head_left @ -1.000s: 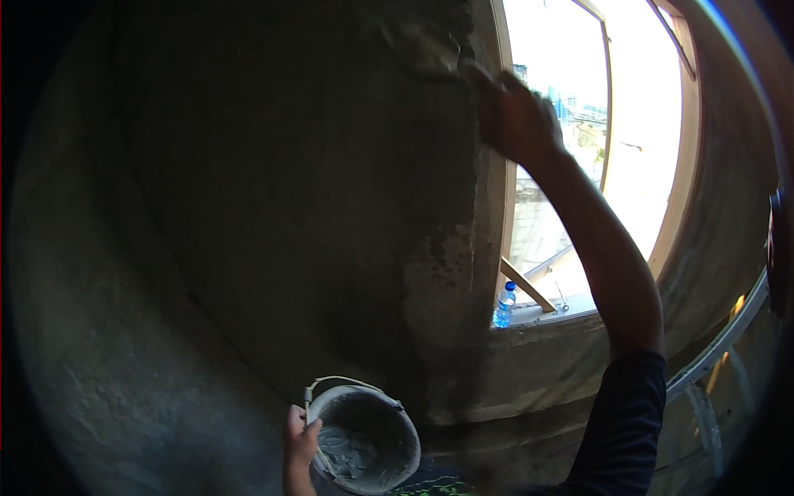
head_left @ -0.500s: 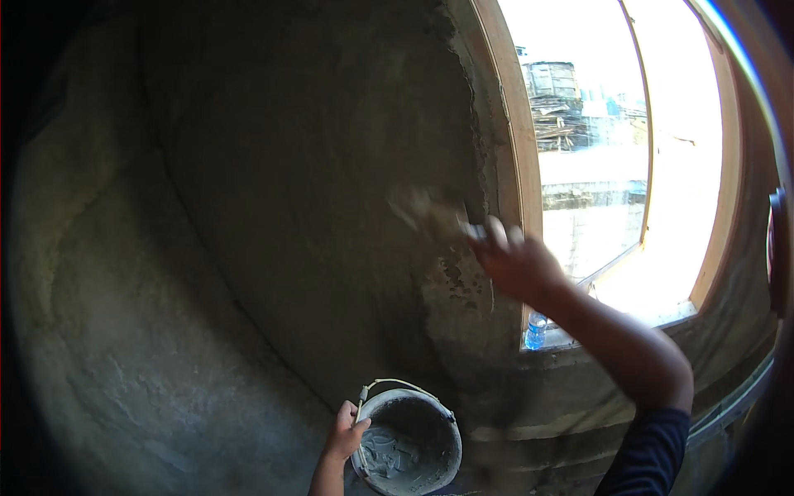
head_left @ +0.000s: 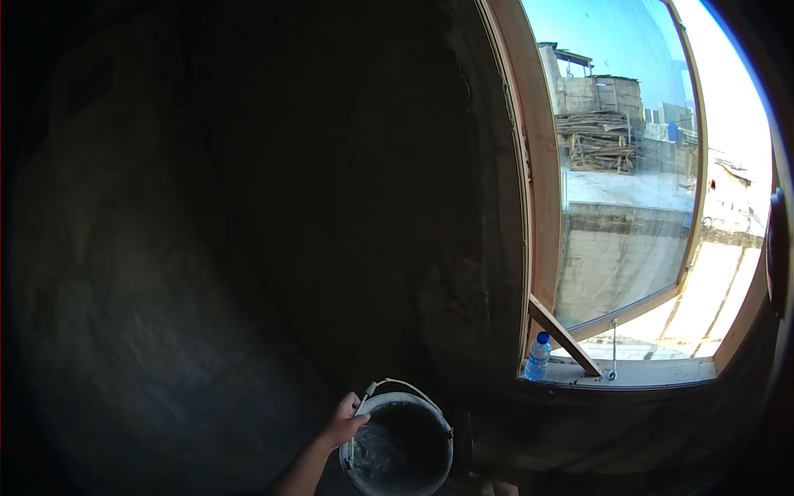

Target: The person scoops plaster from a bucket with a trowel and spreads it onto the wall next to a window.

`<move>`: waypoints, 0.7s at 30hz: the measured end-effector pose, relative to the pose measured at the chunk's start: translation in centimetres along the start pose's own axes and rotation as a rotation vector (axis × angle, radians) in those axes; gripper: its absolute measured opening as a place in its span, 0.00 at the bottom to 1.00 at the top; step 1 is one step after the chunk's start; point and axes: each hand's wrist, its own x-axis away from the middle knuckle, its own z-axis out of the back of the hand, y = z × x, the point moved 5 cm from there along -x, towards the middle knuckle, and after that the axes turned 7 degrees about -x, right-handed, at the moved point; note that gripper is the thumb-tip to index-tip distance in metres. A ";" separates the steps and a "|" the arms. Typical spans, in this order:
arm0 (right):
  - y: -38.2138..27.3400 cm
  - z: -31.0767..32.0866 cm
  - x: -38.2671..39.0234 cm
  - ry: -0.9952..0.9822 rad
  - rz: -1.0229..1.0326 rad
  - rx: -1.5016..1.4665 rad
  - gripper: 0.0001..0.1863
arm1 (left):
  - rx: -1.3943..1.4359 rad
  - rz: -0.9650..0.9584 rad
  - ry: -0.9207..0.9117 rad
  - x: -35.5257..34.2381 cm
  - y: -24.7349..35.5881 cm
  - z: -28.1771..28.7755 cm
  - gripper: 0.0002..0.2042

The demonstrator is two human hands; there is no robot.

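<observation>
My left hand [head_left: 341, 424] is closed on the upper left rim of a round bucket [head_left: 400, 398], with the thumb over the edge beside the raised pale handle [head_left: 411, 385]. Wet grey mortar [head_left: 376, 453] lies inside, lit on its left and dark on its right. Just right of the bucket, at the lower edge, a dim skin-coloured patch [head_left: 499, 488] appears to be part of my right hand. Its fingers are lost in shadow and the frame's edge, so whether it holds a tool does not show.
A dark plastered wall [head_left: 356, 223] rises ahead, meeting another at the left. To the right is a wooden window frame [head_left: 542, 165] with a glass sash tilted outward. A blue-capped water bottle [head_left: 538, 359], a slanted wooden strip [head_left: 566, 337] and a metal hook [head_left: 613, 351] are at the sill.
My right arm, which held a blurred tool up against the wall by the window, has dropped away to the lower edge. My left hand keeps its grip on the bucket. The view has darkened indoors.
</observation>
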 end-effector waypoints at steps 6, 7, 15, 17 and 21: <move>-2.4 0.5 -1.3 -0.414 -0.121 0.301 0.24 | 0.007 -0.114 -0.015 -0.2 1.8 0.3 0.14; -5.2 -1.4 -1.8 -0.392 -0.026 0.368 0.22 | -0.007 -0.162 -0.016 -0.5 1.7 0.7 0.14; -7.3 -9.7 -4.7 -0.319 -0.256 0.548 0.20 | 0.169 -0.067 -0.125 -0.3 3.9 0.5 0.11; -5.5 -10.8 -4.7 -0.234 -0.412 0.344 0.21 | 0.180 -0.103 -0.130 0.2 4.1 0.6 0.11; -4.5 -12.4 -5.9 -0.210 -0.443 0.454 0.22 | 0.191 -0.111 -0.140 0.8 4.2 0.4 0.10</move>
